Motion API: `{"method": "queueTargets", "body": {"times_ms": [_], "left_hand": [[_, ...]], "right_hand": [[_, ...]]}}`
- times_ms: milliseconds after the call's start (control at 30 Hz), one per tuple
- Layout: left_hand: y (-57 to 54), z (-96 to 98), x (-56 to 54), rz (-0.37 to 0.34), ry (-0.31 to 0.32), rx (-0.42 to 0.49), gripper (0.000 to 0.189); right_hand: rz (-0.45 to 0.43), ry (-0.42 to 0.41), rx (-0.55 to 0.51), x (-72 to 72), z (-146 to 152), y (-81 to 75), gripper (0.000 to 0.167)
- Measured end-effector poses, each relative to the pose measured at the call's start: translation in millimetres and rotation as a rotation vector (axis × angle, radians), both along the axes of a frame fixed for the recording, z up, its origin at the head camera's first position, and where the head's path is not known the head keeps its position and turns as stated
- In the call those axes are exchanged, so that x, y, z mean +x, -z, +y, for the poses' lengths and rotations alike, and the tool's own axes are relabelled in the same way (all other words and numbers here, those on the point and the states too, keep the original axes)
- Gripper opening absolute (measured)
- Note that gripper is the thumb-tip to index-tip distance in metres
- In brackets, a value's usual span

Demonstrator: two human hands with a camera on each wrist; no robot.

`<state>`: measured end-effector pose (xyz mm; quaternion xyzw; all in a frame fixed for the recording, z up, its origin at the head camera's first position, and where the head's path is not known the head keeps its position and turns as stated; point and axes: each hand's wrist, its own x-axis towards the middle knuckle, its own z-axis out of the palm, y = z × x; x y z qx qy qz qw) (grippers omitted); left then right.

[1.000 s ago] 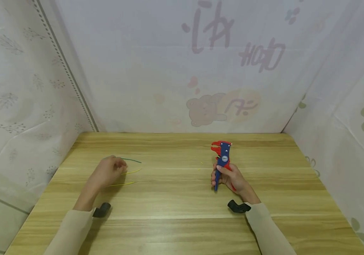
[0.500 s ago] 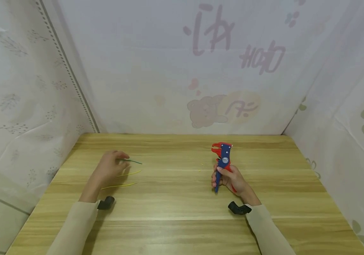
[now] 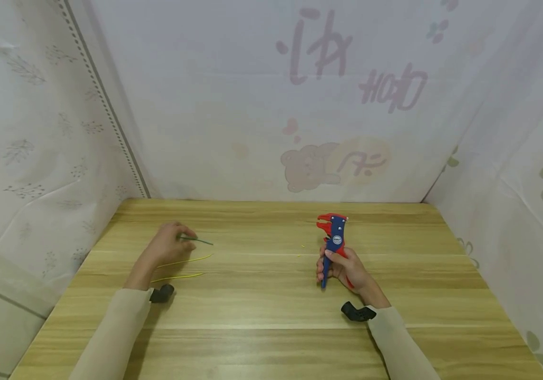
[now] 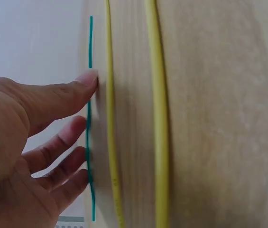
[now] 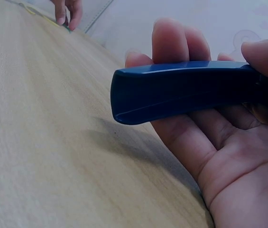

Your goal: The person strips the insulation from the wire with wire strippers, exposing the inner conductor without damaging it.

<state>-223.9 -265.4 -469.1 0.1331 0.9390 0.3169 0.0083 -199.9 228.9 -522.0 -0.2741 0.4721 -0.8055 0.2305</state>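
Note:
My right hand (image 3: 349,266) grips a red and blue wire stripper (image 3: 337,240) by its handles, its red nose pointing left. In the right wrist view one blue handle (image 5: 181,92) lies across the fingers. Over the left of the table, my left hand (image 3: 169,243) is at a short green wire (image 3: 200,241). Seen from the left wrist, the thumb overlaps that wire and the other fingertips (image 4: 79,154) are right at it, spread apart from the thumb. Two yellow wires (image 3: 190,259) (image 3: 183,276) lie nearer me, roughly parallel to the green one.
Two tiny yellow bits (image 3: 302,246) (image 3: 298,256) lie on the wooden table (image 3: 252,301) left of the stripper. A printed cloth (image 3: 214,132) hangs behind the table, with more cloth at both sides. A black camera mount (image 3: 162,294) sticks out from each sleeve.
My left hand has moved slightly right and away from me, uncovering more of the yellow wires; its thumb and fingers now surround the green wire. The right hand and stripper stay put.

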Motion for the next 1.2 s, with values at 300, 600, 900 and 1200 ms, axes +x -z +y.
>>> {"method": "queueTargets", "body": {"times_ms": [300, 600, 900, 1200], "left_hand": [[8.0, -0.6, -9.4, 0.002, -0.021, 0.027, 0.003], [8.5, 2.2, -9.4, -0.016, -0.039, -0.003, 0.011], [6.2, -0.1, -6.1, 0.004, -0.022, 0.003, 0.008], [4.1, 3.0, -4.9, 0.04, -0.016, 0.051, 0.006]], "right_hand": [[0.002, 0.003, 0.003, 1.1, 1.8, -1.3, 0.023], [0.01, 0.007, 0.014, 1.8, 1.2, -0.9, 0.022], [0.016, 0.009, 0.021, 1.8, -1.0, -0.9, 0.021], [0.014, 0.005, 0.027, 2.1, -0.6, -0.4, 0.02]]}}
